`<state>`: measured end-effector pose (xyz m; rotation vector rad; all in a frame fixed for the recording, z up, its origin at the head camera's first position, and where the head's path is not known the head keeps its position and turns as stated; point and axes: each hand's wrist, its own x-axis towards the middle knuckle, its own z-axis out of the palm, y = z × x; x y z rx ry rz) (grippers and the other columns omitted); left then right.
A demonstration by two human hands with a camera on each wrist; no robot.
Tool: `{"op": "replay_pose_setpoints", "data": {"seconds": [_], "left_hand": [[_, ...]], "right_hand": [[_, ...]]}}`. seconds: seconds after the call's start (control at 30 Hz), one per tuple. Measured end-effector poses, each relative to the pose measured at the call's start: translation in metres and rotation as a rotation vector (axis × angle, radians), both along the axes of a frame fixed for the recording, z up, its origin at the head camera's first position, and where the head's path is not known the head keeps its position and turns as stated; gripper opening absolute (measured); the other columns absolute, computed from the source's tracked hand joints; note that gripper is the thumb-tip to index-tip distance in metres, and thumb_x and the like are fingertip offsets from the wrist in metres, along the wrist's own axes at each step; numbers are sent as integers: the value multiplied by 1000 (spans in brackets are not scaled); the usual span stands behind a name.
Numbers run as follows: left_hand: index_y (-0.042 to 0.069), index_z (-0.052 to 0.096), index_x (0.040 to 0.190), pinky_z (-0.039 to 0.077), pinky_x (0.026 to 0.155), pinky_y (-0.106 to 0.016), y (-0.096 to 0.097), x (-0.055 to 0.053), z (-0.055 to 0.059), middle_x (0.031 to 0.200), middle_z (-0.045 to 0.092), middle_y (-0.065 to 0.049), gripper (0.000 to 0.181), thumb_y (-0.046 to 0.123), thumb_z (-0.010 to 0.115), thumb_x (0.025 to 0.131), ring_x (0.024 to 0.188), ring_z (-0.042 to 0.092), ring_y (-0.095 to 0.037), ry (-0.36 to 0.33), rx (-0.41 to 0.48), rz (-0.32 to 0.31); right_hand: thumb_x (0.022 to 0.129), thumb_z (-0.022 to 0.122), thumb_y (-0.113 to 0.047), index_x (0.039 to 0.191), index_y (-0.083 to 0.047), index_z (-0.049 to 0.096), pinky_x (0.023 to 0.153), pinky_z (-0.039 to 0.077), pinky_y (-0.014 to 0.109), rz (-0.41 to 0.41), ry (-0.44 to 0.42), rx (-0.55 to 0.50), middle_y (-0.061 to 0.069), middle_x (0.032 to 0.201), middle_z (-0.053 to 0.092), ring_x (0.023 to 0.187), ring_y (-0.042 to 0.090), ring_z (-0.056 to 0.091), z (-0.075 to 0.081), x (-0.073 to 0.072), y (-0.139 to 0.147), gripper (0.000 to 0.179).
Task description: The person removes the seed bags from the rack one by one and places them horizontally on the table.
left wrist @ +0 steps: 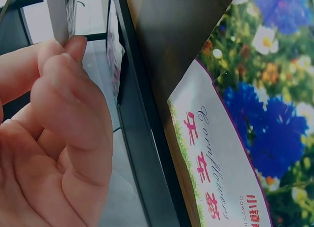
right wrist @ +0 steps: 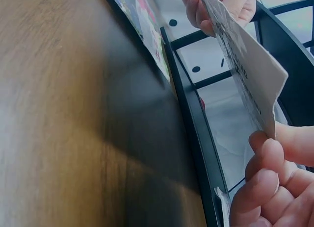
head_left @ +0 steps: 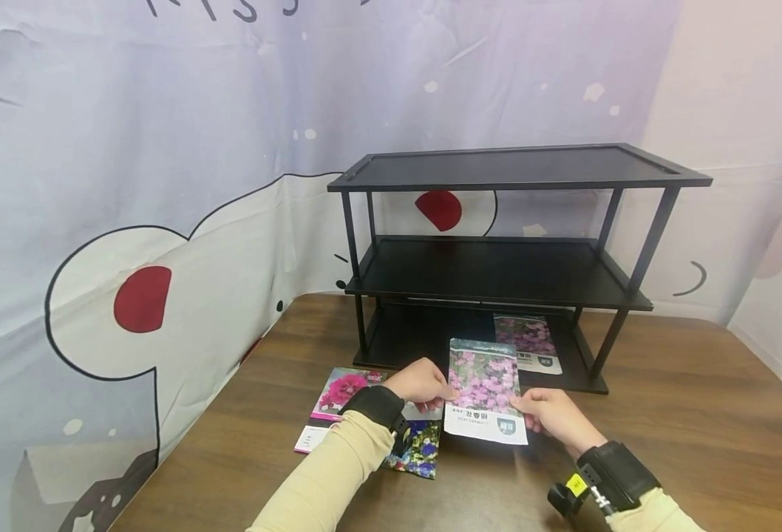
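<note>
Both hands hold one seed packet (head_left: 484,377) with pink flowers on its front, raised before the black shelf. The left hand (head_left: 421,384) pinches its left edge, and the right hand (head_left: 557,417) pinches the right edge between thumb and fingers. From the right wrist view the packet (right wrist: 255,75) looks thin, its pale side turned to the camera. Below the left hand lies a cornflower seed packet (head_left: 423,452) with blue flowers, its printed name readable on the packet (left wrist: 211,153) in the left wrist view. Beside it, partly under the left forearm, is a packet with a magenta flower (head_left: 344,390).
A black three-tier shelf (head_left: 491,270) stands on the wooden table (head_left: 684,414). On its bottom tier, toward the right, lies another pink-flowered seed packet (head_left: 531,340). A printed cloth (head_left: 231,133) hangs behind and along the left side.
</note>
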<state>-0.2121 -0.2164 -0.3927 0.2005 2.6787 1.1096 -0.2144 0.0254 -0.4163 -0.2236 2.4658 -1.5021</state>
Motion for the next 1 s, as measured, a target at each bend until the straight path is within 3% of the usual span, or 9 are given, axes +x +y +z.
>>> {"op": "replay_pose_setpoints", "data": {"seconds": [0.43,0.73,1.0], "left_hand": [[5,66,61,41,41,-21,6,13,-2,48,56,0,29,22,68,85,43,52,-10,-33,12,-21],[-1,63,58,28,39,-20,8,14,-7,41,38,4,34,21,69,83,39,33,-7,5,-71,-59],[5,66,54,22,40,-22,14,17,-13,41,28,8,34,23,68,83,41,25,-7,47,-211,-80]], "right_hand": [[86,61,-19,67,-5,57,48,31,24,22,31,24,0,56,50,53,14,42,-8,7,6,24],[87,60,-20,67,-3,59,46,31,23,111,56,53,0,56,51,52,13,43,-11,12,12,27],[87,60,-19,64,-1,57,49,33,25,178,74,88,-1,54,49,51,14,43,-14,18,16,29]]}}
